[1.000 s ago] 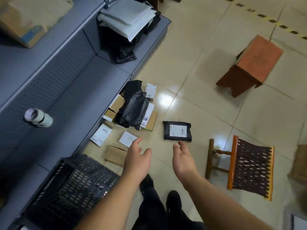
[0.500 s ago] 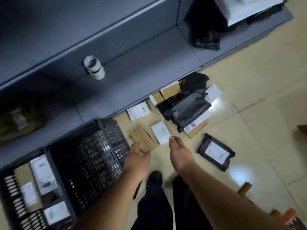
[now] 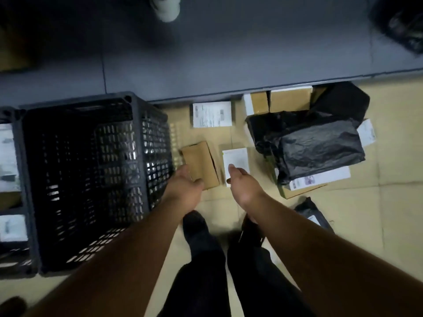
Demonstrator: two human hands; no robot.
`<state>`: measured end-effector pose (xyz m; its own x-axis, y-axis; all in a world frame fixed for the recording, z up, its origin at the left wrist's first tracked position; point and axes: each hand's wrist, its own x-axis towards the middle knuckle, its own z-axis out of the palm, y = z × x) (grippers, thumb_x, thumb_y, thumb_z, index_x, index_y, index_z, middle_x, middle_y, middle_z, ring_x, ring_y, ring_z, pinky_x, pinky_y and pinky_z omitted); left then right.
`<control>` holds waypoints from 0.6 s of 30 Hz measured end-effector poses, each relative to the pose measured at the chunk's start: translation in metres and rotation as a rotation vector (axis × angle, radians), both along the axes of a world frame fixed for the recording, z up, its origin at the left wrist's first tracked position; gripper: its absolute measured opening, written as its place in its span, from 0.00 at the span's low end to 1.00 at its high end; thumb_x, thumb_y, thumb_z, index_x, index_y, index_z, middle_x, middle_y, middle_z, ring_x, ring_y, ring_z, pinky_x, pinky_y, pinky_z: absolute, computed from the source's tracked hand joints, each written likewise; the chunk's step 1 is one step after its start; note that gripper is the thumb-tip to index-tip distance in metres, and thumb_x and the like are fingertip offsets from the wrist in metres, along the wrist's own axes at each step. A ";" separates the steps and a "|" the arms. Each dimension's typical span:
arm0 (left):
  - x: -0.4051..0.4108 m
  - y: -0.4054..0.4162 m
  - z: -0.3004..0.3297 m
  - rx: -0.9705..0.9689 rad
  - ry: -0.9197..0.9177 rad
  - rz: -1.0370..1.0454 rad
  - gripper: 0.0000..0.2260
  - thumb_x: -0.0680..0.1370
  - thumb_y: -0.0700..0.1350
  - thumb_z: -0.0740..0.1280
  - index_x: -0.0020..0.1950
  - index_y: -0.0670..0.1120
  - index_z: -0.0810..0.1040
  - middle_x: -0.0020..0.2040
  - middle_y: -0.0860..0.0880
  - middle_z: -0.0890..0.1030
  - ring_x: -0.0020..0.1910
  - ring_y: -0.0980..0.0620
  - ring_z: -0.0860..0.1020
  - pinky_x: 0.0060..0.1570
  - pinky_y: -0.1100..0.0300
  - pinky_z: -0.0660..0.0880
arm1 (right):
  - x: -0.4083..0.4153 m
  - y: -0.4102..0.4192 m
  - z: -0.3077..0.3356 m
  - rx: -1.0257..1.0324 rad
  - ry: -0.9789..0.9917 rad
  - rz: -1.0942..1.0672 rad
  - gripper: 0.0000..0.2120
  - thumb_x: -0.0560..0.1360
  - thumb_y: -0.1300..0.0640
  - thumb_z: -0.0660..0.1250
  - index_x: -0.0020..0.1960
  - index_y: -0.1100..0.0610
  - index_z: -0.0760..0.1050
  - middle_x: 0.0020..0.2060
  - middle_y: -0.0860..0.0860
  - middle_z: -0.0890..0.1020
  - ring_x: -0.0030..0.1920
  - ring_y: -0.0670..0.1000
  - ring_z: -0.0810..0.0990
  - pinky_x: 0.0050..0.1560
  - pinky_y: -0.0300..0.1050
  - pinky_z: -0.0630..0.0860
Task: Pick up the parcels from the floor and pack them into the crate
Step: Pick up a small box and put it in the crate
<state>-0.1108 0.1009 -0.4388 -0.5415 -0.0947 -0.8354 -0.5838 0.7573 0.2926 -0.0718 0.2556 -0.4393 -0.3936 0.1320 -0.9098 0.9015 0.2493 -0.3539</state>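
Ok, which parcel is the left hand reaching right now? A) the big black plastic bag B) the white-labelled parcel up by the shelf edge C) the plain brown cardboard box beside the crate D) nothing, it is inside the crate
C: the left hand hovers open over the near end of the brown cardboard box, just right of the black crate.

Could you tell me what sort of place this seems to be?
Probably a parcel sorting or stock room: labelled parcels, such as a black poly bag and a brown carton, lie on the tiled floor beside a black plastic crate and grey metal shelving.
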 end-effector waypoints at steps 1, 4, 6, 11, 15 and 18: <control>-0.001 -0.005 -0.016 -0.009 -0.018 0.025 0.25 0.79 0.51 0.65 0.76 0.55 0.66 0.67 0.53 0.77 0.43 0.51 0.82 0.35 0.60 0.75 | -0.002 -0.005 -0.018 -0.003 -0.019 0.020 0.24 0.86 0.47 0.47 0.73 0.59 0.68 0.69 0.59 0.74 0.69 0.60 0.72 0.69 0.53 0.69; 0.002 -0.018 -0.069 -0.031 -0.056 0.082 0.28 0.80 0.51 0.64 0.80 0.55 0.62 0.72 0.49 0.75 0.38 0.55 0.80 0.29 0.65 0.70 | -0.007 -0.019 -0.070 0.009 -0.054 0.052 0.25 0.86 0.46 0.45 0.75 0.59 0.66 0.71 0.59 0.72 0.70 0.60 0.70 0.68 0.51 0.67; 0.006 -0.025 -0.101 -0.037 -0.079 0.104 0.29 0.80 0.51 0.64 0.81 0.54 0.60 0.73 0.47 0.74 0.45 0.51 0.82 0.34 0.63 0.74 | -0.008 -0.029 -0.105 0.026 -0.097 0.051 0.25 0.86 0.45 0.46 0.75 0.57 0.65 0.71 0.55 0.72 0.70 0.58 0.70 0.68 0.49 0.65; 0.004 -0.035 -0.171 -0.080 -0.150 0.116 0.27 0.82 0.52 0.64 0.79 0.50 0.61 0.72 0.45 0.73 0.61 0.43 0.77 0.58 0.53 0.76 | -0.014 -0.040 -0.174 0.024 -0.067 0.096 0.24 0.86 0.49 0.47 0.74 0.62 0.66 0.71 0.61 0.71 0.70 0.60 0.70 0.67 0.50 0.67; -0.009 -0.034 -0.214 -0.069 -0.215 0.235 0.25 0.83 0.48 0.63 0.79 0.48 0.61 0.68 0.42 0.74 0.60 0.42 0.76 0.48 0.54 0.73 | -0.024 -0.049 -0.214 0.022 -0.025 0.061 0.24 0.85 0.47 0.49 0.73 0.61 0.68 0.69 0.60 0.74 0.68 0.61 0.72 0.67 0.54 0.69; -0.014 -0.034 -0.236 -0.068 -0.201 0.286 0.25 0.81 0.46 0.64 0.77 0.44 0.65 0.63 0.42 0.74 0.60 0.43 0.75 0.57 0.48 0.73 | -0.034 -0.055 -0.231 0.037 -0.008 0.014 0.24 0.85 0.46 0.50 0.73 0.59 0.68 0.69 0.60 0.73 0.69 0.61 0.72 0.69 0.55 0.69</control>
<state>-0.1250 0.0673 -0.6746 -0.3109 -0.2777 -0.9090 -0.8156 0.5691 0.1051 -0.1055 0.2006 -0.6706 -0.3881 0.1598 -0.9077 0.9007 0.2743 -0.3368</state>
